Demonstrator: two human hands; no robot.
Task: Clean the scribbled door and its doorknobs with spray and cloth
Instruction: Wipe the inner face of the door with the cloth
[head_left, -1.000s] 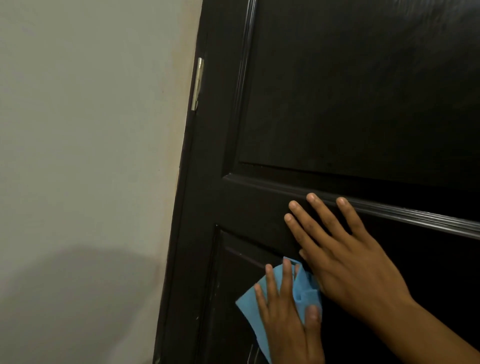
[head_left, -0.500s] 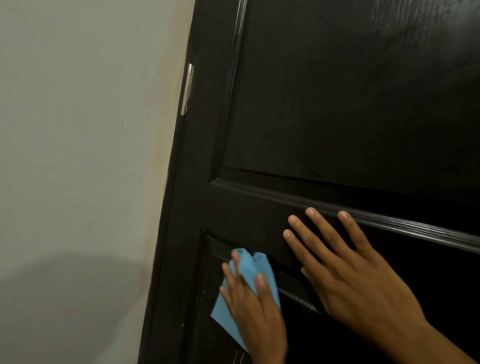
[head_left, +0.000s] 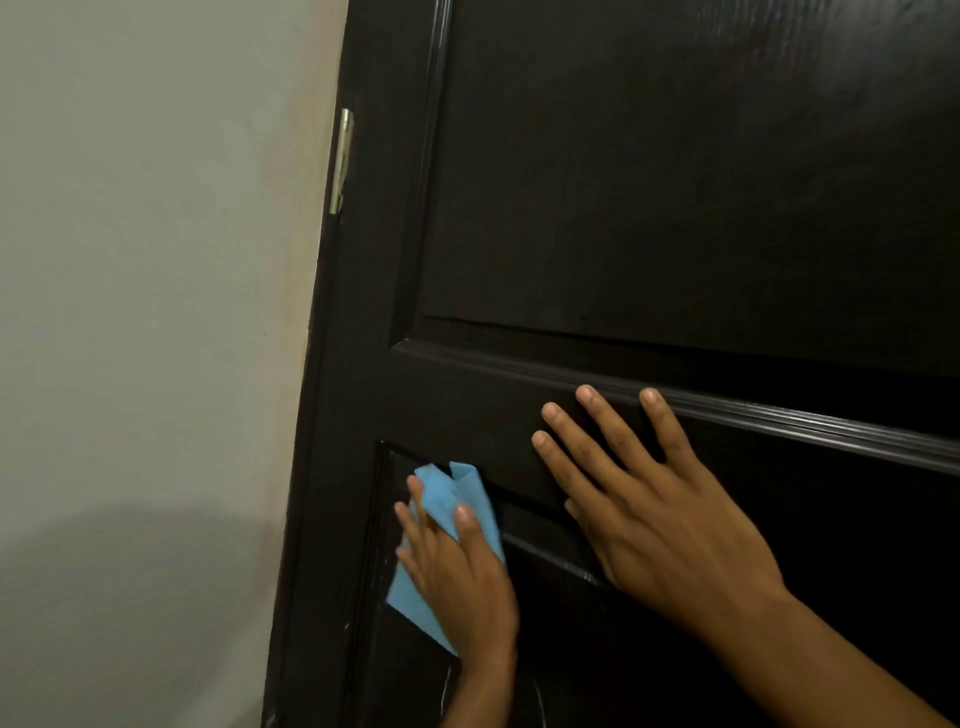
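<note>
1. The left hand (head_left: 457, 577) presses a blue cloth (head_left: 447, 519) against the dark door (head_left: 675, 182), at the top left corner of the lower recessed panel. Its fingers lie mostly straight over the cloth, and one fold of the cloth comes up between them.
2. The right hand (head_left: 660, 525) lies flat on the cross rail, fingers spread, holding nothing. I think it steadies the door.
3. The step in hand seems to be wiping the lower panel. To do it well, I would keep the palm flat and push the cloth into the groove of the moulding, where dirt can stay.
4. Thin pale scribbles (head_left: 445, 691) show below the left hand, so the wiping should go downward next.
5. The door is glossy, with a fine wood grain and stepped, ridged mouldings. The cloth looks thin, soft and smooth.
6. A metal hinge (head_left: 343, 161) sits on the door edge, beside the plain pale wall (head_left: 145, 312).
7. No doorknob and no spray bottle are in view.
</note>
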